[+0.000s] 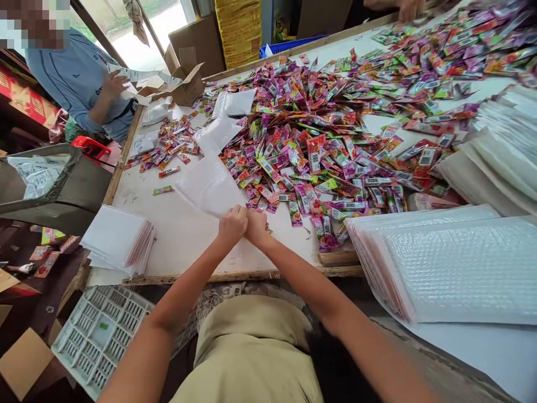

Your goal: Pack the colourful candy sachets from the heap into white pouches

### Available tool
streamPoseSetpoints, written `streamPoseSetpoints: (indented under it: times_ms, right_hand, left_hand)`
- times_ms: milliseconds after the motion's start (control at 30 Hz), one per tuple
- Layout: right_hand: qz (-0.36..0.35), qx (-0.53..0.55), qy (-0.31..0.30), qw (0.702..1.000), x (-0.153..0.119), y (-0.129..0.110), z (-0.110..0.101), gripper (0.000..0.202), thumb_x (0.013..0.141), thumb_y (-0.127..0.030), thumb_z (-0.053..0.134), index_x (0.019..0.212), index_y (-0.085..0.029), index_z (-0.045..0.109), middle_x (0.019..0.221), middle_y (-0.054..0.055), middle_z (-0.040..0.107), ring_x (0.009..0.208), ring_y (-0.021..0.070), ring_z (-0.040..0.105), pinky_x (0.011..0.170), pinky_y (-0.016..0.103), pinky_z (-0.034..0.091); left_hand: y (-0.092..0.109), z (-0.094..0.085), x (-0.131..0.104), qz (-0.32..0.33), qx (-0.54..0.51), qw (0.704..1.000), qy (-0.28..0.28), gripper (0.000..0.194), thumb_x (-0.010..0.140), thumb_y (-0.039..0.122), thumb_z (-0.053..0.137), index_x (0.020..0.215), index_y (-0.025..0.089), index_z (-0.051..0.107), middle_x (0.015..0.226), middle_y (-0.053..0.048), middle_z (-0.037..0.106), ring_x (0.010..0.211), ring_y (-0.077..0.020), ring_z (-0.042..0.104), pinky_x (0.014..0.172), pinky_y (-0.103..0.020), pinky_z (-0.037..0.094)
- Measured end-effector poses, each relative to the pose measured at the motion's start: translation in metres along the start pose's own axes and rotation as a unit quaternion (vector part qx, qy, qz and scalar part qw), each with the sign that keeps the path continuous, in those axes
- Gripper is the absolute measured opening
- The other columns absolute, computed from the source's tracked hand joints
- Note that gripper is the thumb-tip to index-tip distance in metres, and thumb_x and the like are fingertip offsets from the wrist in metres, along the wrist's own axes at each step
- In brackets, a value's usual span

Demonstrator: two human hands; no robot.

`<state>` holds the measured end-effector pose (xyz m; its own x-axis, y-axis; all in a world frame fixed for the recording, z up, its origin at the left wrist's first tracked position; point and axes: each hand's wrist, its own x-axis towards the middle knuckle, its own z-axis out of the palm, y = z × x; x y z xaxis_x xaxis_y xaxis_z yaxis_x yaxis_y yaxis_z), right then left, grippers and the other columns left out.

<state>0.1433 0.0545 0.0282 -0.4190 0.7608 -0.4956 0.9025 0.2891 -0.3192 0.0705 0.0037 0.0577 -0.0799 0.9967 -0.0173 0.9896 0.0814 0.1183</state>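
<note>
My left hand (232, 224) and my right hand (255, 226) meet above the near part of the table, knuckles side by side, both closed. Between them they pinch the near edge of a white bubble mailer (208, 183) that stretches away to the left; the fingertips are hidden. Just beyond my fingers begins a big heap of small, colourful snack sachets (293, 151), purple, red and green. Another white mailer (218, 133) rests against the heap behind the held one.
Stacked white bubble mailers (465, 263) stand at right, and a smaller stack (115, 232) at the left corner. A co-worker (84, 84) stands beyond the left edge near an open cardboard box (191, 84). Another person's hand (411, 8) is at the top. A plastic crate (103, 336) sits below.
</note>
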Motion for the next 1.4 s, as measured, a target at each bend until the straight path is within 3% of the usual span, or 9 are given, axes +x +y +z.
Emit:
streamPoseSetpoints:
  times_ms: [100,267,367,500,700,1033,1133,1300,1400]
  right_hand:
    - [-0.002,0.03,-0.021,0.999,0.006,0.016,-0.007,0.028,0.073,-0.027,0.07,0.096,-0.012,0.073,0.089,0.015,0.073,0.089,0.0256,0.07,0.071,0.028,0.052]
    - [0.028,0.093,-0.036,0.995,0.009,0.036,-0.013,0.05,0.062,-0.043,0.073,0.104,-0.016,0.073,0.102,0.012,0.073,0.096,0.0269,0.069,0.069,0.027,0.05]
    - [0.039,0.102,-0.038,0.993,0.008,0.039,-0.011,0.047,0.062,-0.042,0.071,0.102,-0.017,0.073,0.1,0.011,0.074,0.094,0.026,0.069,0.067,0.026,0.049]
    - [0.041,0.115,-0.047,0.991,0.008,0.041,-0.011,0.046,0.061,-0.044,0.069,0.099,-0.017,0.074,0.1,0.01,0.074,0.092,0.0263,0.069,0.063,0.026,0.048]
    - [0.043,0.131,-0.057,0.989,0.008,0.043,-0.013,0.051,0.061,-0.046,0.07,0.103,-0.017,0.073,0.101,0.01,0.074,0.092,0.0256,0.069,0.062,0.026,0.047]
    - [0.044,0.094,-0.038,0.994,0.01,0.039,-0.009,0.035,0.059,-0.034,0.071,0.089,-0.017,0.073,0.087,0.011,0.074,0.082,0.0257,0.07,0.062,0.027,0.05]
    - [0.039,0.087,-0.015,0.995,0.01,0.033,-0.008,0.031,0.06,-0.032,0.071,0.087,-0.016,0.073,0.082,0.012,0.073,0.082,0.0271,0.07,0.064,0.029,0.052]
    - [0.046,0.088,-0.028,0.995,0.013,0.027,-0.009,0.028,0.062,-0.028,0.071,0.086,-0.013,0.074,0.08,0.014,0.073,0.084,0.0269,0.07,0.068,0.029,0.052]
    - [0.05,0.117,-0.041,0.991,0.019,0.033,-0.011,0.026,0.063,-0.03,0.071,0.083,-0.015,0.074,0.077,0.012,0.072,0.081,0.0257,0.07,0.067,0.029,0.052]
  left_hand:
    - [-0.01,0.012,-0.017,0.019,-0.001,0.999,0.044,0.025,0.086,0.01,0.046,0.1,0.021,0.063,0.092,-0.009,0.061,0.086,-0.0224,0.061,0.071,-0.032,0.046]
    - [-0.03,0.042,-0.041,-0.118,-0.079,0.973,0.184,0.055,0.078,0.011,0.055,0.132,0.012,0.042,0.116,-0.017,0.053,0.106,-0.027,0.057,0.087,-0.038,0.049]
    - [-0.032,0.053,-0.04,-0.18,-0.162,0.961,0.136,0.053,0.078,0.022,0.062,0.127,0.014,0.045,0.115,-0.014,0.056,0.089,-0.0222,0.062,0.078,-0.037,0.051]
    - [-0.031,0.05,-0.032,-0.169,-0.235,0.956,0.052,0.012,0.087,0.023,0.052,0.094,0.018,0.06,0.097,-0.006,0.064,0.061,-0.011,0.058,0.073,-0.03,0.049]
    - [-0.023,0.038,-0.025,-0.155,-0.258,0.948,0.104,0.038,0.078,0.023,0.062,0.115,0.017,0.055,0.112,-0.009,0.06,0.071,-0.0126,0.061,0.067,-0.027,0.049]
    - [-0.033,0.034,-0.001,-0.147,-0.175,0.971,0.067,0.014,0.085,0.022,0.055,0.086,0.018,0.069,0.087,-0.008,0.071,0.081,-0.0195,0.064,0.075,-0.031,0.046]
    - [-0.038,0.036,-0.005,-0.171,-0.235,0.952,0.096,0.014,0.083,0.025,0.057,0.076,0.018,0.067,0.079,-0.006,0.07,0.075,-0.0174,0.063,0.073,-0.029,0.047]
    - [-0.037,0.04,-0.015,-0.255,-0.381,0.876,0.147,0.011,0.08,0.028,0.057,0.077,0.019,0.062,0.069,0.0,0.065,0.063,-0.0133,0.061,0.063,-0.025,0.048]
    - [-0.033,0.042,-0.028,-0.222,-0.342,0.893,0.191,0.012,0.083,0.029,0.056,0.078,0.019,0.061,0.074,-0.002,0.065,0.068,-0.0136,0.062,0.068,-0.026,0.05]
